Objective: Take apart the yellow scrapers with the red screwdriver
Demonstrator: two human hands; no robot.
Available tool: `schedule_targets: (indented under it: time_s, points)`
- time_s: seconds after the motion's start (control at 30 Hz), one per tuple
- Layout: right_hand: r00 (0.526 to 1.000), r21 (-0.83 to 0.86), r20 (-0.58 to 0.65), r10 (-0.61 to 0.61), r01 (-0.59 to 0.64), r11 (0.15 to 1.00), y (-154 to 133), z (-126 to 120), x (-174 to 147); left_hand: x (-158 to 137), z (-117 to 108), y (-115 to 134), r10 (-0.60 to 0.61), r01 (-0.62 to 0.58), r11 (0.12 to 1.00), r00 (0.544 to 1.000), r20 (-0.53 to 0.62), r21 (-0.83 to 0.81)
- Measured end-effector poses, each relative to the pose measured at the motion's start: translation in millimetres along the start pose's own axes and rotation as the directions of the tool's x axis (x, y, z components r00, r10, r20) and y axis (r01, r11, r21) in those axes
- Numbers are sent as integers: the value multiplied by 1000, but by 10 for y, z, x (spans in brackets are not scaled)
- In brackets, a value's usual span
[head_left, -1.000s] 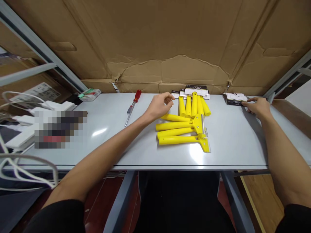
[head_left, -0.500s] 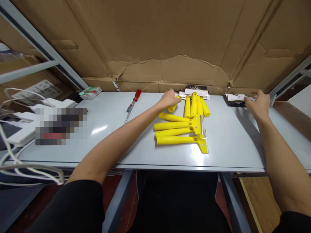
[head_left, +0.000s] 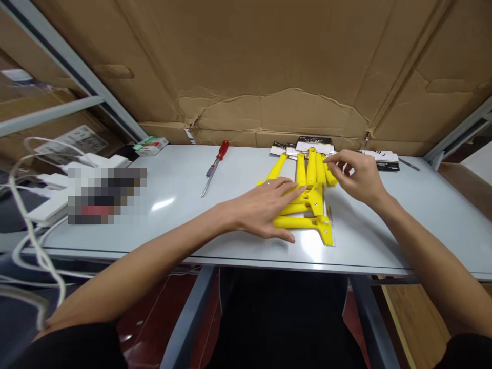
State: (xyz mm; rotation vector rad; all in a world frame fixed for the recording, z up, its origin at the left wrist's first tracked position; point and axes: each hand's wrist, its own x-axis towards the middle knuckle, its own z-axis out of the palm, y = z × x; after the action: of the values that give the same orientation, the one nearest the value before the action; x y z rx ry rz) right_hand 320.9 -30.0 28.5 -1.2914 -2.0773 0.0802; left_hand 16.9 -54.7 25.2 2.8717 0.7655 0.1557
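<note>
My left hand (head_left: 265,207) lies palm down with fingers spread over several yellow scrapers (head_left: 294,223), whose handles point left and metal blades lie to the right. My right hand (head_left: 359,177) is just right of the upright row of yellow handles (head_left: 311,166). Its thumb and forefinger come together; whatever may be between them is too small to make out. Beyond the handles lie black-and-white cards (head_left: 313,143) that partly cover their far ends. One more yellow handle (head_left: 277,166) slants off to the left of that row.
A red-handled screwdriver (head_left: 216,166) lies left of the scrapers. A stack of black-and-white cards (head_left: 386,160) and a thin metal strip (head_left: 409,164) are at the back right. White power strips (head_left: 49,202) with cables and a small box (head_left: 151,146) stand left. Cardboard (head_left: 269,61) backs the table.
My left hand has come nearer from the back handles onto the front scrapers and spread out. My right hand has moved left from the card stack to beside the upright handles.
</note>
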Motion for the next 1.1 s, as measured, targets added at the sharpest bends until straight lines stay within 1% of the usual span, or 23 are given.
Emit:
schedule_targets:
  time_s: [0.07,0.1,0.13,0.17,0.23,0.27,0.3,0.4,0.47,0.53,0.63,0.7,0.73,0.8,0.83,0.9,0.93,0.97,1.0,1.1]
  points:
    - [986,-12,137,-97,99,995,-143,61,151,13,47,39,-38,35,998,997,63,50]
    - [967,-27,211,-139,148,989,-200,98,266,49,68,41,-51,45,997,995,87,69]
    - [938,-35,300,-171,190,981,-250,141,402,95,87,42,-62,53,995,993,100,88]
    - [900,-30,394,-187,217,976,-292,191,553,141,104,49,-72,60,992,992,104,109]
    - [804,22,560,-198,224,974,-343,316,865,210,131,100,-100,87,984,991,83,153]
    - [770,48,605,-205,222,974,-350,393,1007,225,138,143,-124,111,979,990,68,169]
    - [752,59,623,-218,232,971,-345,479,1131,224,139,193,-152,139,975,986,62,175]
    - [742,36,611,-277,324,945,-278,767,1354,149,92,335,-269,249,954,957,108,166]
    - [716,19,624,-313,387,922,-218,942,1386,56,32,387,-355,328,927,924,143,181]
    - [692,8,647,-319,413,911,-164,1066,1357,-66,-28,394,-419,388,900,896,149,198]
    - [695,-10,656,-295,398,917,-98,1137,1264,-298,-118,316,-498,468,858,858,124,210]
    - [699,-4,651,-296,393,919,-57,1125,1201,-461,-210,192,-564,545,819,822,80,178]
    - [697,3,650,-301,394,919,-36,1109,1173,-530,-273,105,-596,587,799,802,43,130]
    - [697,10,647,-310,399,917,8,1069,1121,-611,-426,-118,-652,651,758,756,-57,-29]
    - [700,8,643,-310,399,917,29,1050,1096,-616,-508,-247,-696,687,718,710,-102,-117]
    - [713,0,629,-311,399,917,67,1017,1040,-550,-653,-520,-790,742,604,607,-91,-292]
    - [723,-5,617,-311,399,917,83,1005,1008,-486,-707,-652,-838,770,529,541,-74,-355]
    - [736,-12,603,-309,395,918,97,996,973,-407,-744,-775,-877,800,463,475,-69,-381]
    - [751,-21,587,-304,389,921,108,990,935,-318,-764,-884,-895,817,429,442,-59,-386]
    - [790,-54,548,-275,362,931,121,978,808,-37,-738,-1111,-907,838,413,414,-78,-356]
